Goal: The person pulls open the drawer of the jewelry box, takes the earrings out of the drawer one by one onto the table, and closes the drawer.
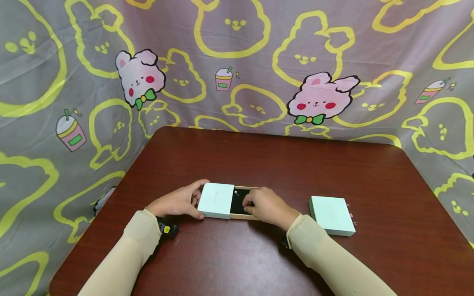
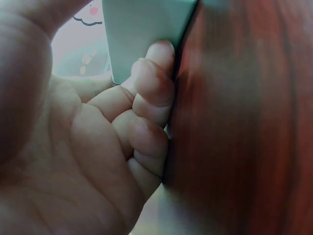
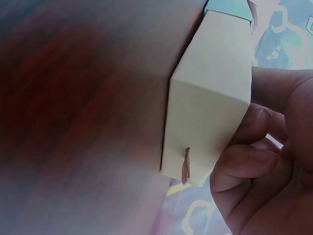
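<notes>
A pale mint jewellery box [image 1: 216, 200] lies on the table with its cream drawer [image 3: 210, 117] slid partly out to the right. Inside the drawer is a black lining [image 1: 238, 203], and a small piece with a pearl-like bead [image 1: 236, 193] sits on it. My left hand [image 1: 181, 201] grips the box cover by its left end, thumb at the near side and index finger at the far side. Over the drawer, my right hand [image 1: 268, 205] has its fingers bent down at the lining. Its fingertips are partly hidden, so whether they pinch anything does not show.
To the right lies a second mint box [image 1: 332, 216], closed, with a small ribbon at its right end. Both boxes are on a dark red-brown table [image 1: 237, 255]. A patterned curtain [image 1: 252, 61] hangs behind the table and along its sides.
</notes>
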The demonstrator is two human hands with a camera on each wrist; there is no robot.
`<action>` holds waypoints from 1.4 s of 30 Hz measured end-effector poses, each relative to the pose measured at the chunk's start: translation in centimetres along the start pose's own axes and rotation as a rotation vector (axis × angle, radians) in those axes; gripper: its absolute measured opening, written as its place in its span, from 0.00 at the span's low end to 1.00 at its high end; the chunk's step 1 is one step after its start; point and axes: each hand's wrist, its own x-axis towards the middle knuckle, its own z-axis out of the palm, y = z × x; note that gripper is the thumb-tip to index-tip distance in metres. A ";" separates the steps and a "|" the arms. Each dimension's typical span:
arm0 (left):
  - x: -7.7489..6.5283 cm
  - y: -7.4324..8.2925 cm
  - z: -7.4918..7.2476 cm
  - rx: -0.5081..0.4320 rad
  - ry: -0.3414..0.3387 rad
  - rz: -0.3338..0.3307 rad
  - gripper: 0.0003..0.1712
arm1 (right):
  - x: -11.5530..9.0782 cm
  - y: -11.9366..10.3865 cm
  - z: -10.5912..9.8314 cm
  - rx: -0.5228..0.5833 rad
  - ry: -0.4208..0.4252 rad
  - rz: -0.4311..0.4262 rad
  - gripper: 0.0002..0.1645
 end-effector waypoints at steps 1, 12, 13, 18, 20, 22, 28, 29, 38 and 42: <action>0.0 0.0 0.0 -0.001 -0.002 0.003 0.59 | 0.0 0.0 0.0 -0.002 -0.001 -0.002 0.03; 0.1 0.0 -0.1 0.004 -0.001 0.002 0.58 | 0.1 0.0 0.0 -0.003 0.004 0.004 0.03; 0.1 0.0 -0.1 0.002 -0.002 0.003 0.58 | 0.1 -0.1 -0.1 -0.005 0.005 0.003 0.03; 0.1 0.0 -0.1 -0.013 0.000 0.006 0.58 | 0.1 -0.2 -0.1 -0.017 -0.002 -0.011 0.02; 0.1 0.1 0.0 -0.012 0.001 0.010 0.58 | 0.1 -0.2 -0.2 -0.024 -0.005 -0.023 0.02; 0.0 0.4 0.0 -0.011 0.004 0.011 0.57 | 0.1 -0.2 -0.2 -0.031 -0.006 -0.036 0.02; -0.9 2.8 -0.3 -0.035 -0.007 0.011 0.55 | 0.1 -0.2 -0.2 -0.038 -0.003 -0.051 0.02; -1.0 3.1 -0.4 -0.039 -0.009 0.012 0.54 | 0.1 -0.2 -0.2 -0.040 -0.002 -0.050 0.02; -0.1 0.5 0.1 -0.013 0.008 0.008 0.57 | 0.0 -0.3 -0.3 -0.046 0.006 -0.053 0.02; 0.1 0.1 0.0 -0.013 0.004 0.008 0.58 | 0.0 -0.2 -0.4 -0.044 0.010 -0.048 0.02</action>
